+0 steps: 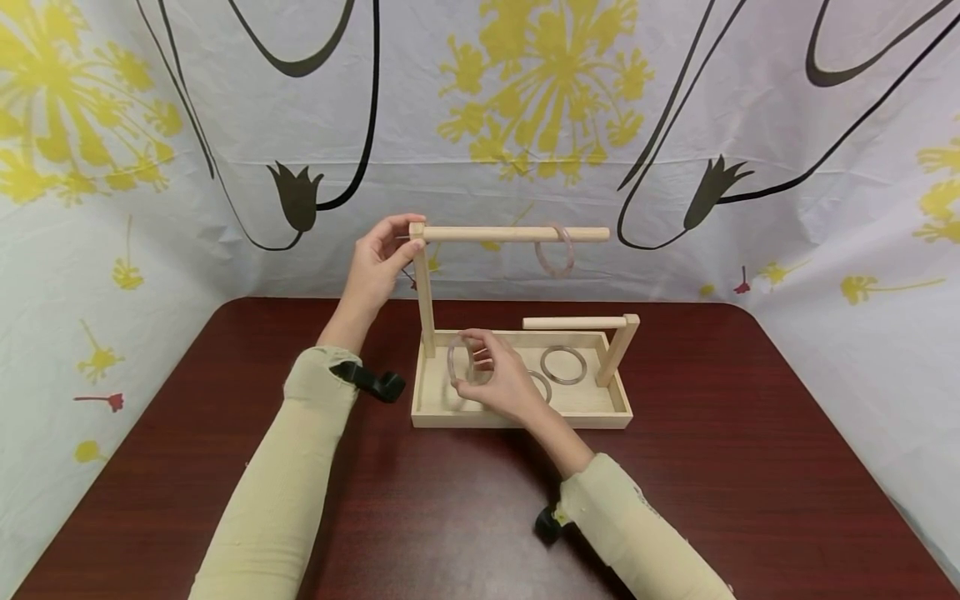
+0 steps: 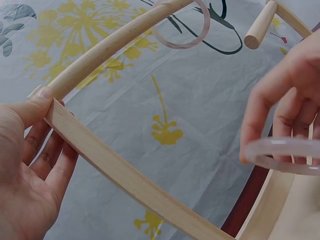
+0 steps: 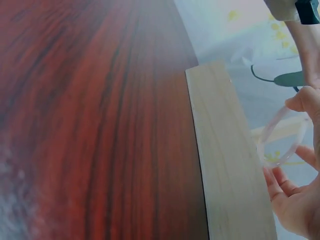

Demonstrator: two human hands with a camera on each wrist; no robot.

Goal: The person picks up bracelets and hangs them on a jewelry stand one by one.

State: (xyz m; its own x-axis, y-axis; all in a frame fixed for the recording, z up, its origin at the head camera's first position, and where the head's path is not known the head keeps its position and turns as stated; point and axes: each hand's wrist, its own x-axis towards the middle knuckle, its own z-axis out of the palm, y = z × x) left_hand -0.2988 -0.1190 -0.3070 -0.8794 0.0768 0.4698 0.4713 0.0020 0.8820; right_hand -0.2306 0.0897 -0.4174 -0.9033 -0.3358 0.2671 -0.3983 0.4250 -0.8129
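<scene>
My left hand (image 1: 375, 262) holds the top corner of the wooden stand, where its tall post (image 1: 424, 300) meets the long rod (image 1: 495, 234); the thumb lies at the joint. Lower down, my right hand (image 1: 510, 383) pinches a pale, translucent bangle (image 1: 451, 362) between thumb and fingers, upright over the left part of the wooden tray base (image 1: 450, 422). Another pinkish bangle (image 1: 572, 254) hangs from the long rod near its free right end. Two more bangles lie in the tray: one (image 1: 564, 383) toward the right, the other (image 1: 549, 389) partly hidden by my right hand.
A shorter rod (image 1: 573, 322) points left from a low post (image 1: 618, 350) at the tray's right end. The stand sits on a dark red wooden table (image 1: 712, 433). Behind hangs a white cloth (image 1: 420, 125) with yellow and dark flower prints.
</scene>
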